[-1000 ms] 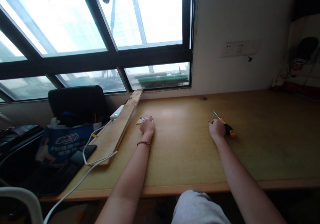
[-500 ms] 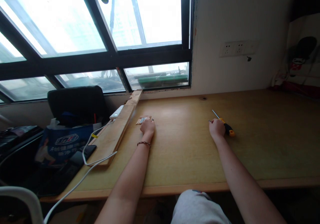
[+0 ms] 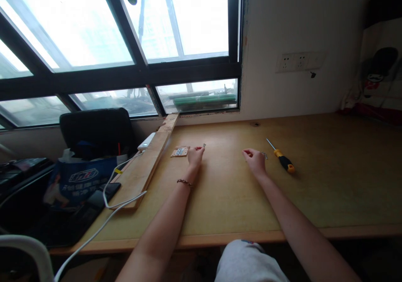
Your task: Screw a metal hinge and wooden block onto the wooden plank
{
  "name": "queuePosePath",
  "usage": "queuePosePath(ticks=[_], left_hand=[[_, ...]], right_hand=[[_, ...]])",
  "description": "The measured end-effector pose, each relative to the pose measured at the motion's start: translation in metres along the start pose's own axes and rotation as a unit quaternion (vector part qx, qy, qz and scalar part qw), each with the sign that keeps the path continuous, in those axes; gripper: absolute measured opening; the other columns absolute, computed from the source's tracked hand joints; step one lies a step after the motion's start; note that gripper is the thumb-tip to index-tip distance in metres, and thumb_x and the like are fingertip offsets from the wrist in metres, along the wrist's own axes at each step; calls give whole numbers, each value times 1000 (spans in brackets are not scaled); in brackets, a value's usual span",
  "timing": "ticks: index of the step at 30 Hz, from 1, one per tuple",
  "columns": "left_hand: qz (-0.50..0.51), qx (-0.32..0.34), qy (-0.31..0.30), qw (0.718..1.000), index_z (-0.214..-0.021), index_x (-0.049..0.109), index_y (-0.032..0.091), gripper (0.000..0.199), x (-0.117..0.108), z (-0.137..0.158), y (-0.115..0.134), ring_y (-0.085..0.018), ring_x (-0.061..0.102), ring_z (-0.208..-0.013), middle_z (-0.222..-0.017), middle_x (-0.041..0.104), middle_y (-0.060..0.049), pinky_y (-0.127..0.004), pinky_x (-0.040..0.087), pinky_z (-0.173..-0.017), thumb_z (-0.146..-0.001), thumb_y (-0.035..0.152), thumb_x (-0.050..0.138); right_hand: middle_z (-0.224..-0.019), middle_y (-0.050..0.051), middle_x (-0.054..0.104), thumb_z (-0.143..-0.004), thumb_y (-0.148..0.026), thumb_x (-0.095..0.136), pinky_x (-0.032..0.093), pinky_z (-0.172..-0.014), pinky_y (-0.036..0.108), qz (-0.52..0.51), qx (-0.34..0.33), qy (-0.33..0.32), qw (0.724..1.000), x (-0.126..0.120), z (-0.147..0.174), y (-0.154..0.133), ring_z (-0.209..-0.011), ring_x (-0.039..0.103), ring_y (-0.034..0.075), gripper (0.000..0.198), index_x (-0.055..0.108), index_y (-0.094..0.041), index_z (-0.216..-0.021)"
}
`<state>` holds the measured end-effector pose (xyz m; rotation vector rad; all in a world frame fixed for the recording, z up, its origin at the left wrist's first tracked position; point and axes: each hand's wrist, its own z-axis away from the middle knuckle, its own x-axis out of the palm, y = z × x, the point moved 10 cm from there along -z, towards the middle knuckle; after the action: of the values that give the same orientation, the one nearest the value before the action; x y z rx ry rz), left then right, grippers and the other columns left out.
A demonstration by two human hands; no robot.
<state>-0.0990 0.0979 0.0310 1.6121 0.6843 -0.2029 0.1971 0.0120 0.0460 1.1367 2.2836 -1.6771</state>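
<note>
My left hand (image 3: 196,156) is pinched on a small metal screw (image 3: 204,145), whose end juts up past the fingertips. Just left of that hand lies a small wooden board (image 3: 185,153) carrying a grey-white metal plate with dark openings (image 3: 180,151). My right hand (image 3: 256,161) is closed in a pinch above the table; whatever sits between its fingertips is too small to make out. Beside its knuckles, small metal screws (image 3: 264,155) rest on the tabletop. Farther right lies a screwdriver (image 3: 284,161) with a yellow and black handle, its shaft pointing away from me.
A long wooden plank (image 3: 147,164) lies along the left side of the wooden table (image 3: 226,206), with a white power strip (image 3: 146,141) and white cable (image 3: 121,206) beside it. A black chair (image 3: 96,127) and blue bag (image 3: 78,183) stand farther left. Wall sockets (image 3: 293,62) are behind.
My left hand has moved right, off the small board, with the screw in its fingers. My right hand has moved left, away from the screwdriver, uncovering the screws on the table.
</note>
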Motion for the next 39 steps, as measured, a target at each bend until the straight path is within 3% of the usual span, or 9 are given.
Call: queuePosePath(ticks=[3,7,11,15,24,29,33,36,39], left_hand=[[161,-12,-96,982,-70,67,11,29,43,34,27,-10,47,-50,-54,57,-2,-22,31,-47,-66,38,60],[249,19,-210,945,-68,66,10,30,83,82,68,-7,41,-48,-52,54,0,-21,29,-47,-61,40,65],[279,7,-217,935,-69,67,9,34,84,95,74,-6,38,-48,-54,55,-1,-21,28,-46,-61,42,66],[290,-4,-212,933,-73,66,9,35,83,92,67,-5,36,-47,-55,54,0,-21,27,-45,-61,42,67],[179,138,-177,958,-78,62,15,31,81,101,77,-6,31,-43,-45,39,7,-20,21,-44,-73,44,57],[135,149,-189,961,-92,62,16,33,88,100,72,-7,39,-44,-46,45,7,-20,28,-47,-73,43,56],[118,151,-192,963,-92,61,16,30,90,99,70,-7,41,-44,-46,45,7,-20,31,-49,-74,39,55],[109,154,-190,963,-91,61,16,28,89,99,70,-8,41,-44,-46,46,7,-20,31,-50,-75,37,54],[103,156,-186,965,-90,62,16,27,87,98,70,-8,43,-45,-47,46,6,-21,31,-50,-75,37,54]], right_hand=[[-72,7,68,-70,-39,59,41,-48,23,-151,71,-66,984,31,13,1,-49,56,13,29,69,-13,-79],[-75,8,68,-61,-41,67,38,-43,20,-330,164,-101,924,52,29,3,-53,56,11,37,70,-12,-85],[-72,6,67,-56,-35,72,38,-46,18,-416,211,-89,880,54,35,5,-55,55,9,34,71,-14,-82],[-72,5,67,-54,-34,75,38,-46,18,-446,234,-89,859,56,37,4,-55,55,9,32,71,-14,-79],[-64,3,65,-44,-29,80,38,-46,17,-466,271,-51,841,52,39,10,-53,53,7,33,70,-13,-71],[-68,6,67,-53,-35,74,40,-46,20,-380,217,1,899,27,17,23,-52,54,10,35,70,-11,-78],[-66,9,68,-62,-31,67,43,-51,25,-123,170,65,976,-20,-8,48,-56,59,16,28,71,-11,-81],[-73,11,69,-64,-28,67,44,-58,27,98,172,60,978,-44,-16,64,-70,63,22,21,72,-15,-80],[-80,11,70,-66,-29,66,42,-57,28,215,186,40,958,-51,-15,71,-77,64,24,19,72,-18,-81]])
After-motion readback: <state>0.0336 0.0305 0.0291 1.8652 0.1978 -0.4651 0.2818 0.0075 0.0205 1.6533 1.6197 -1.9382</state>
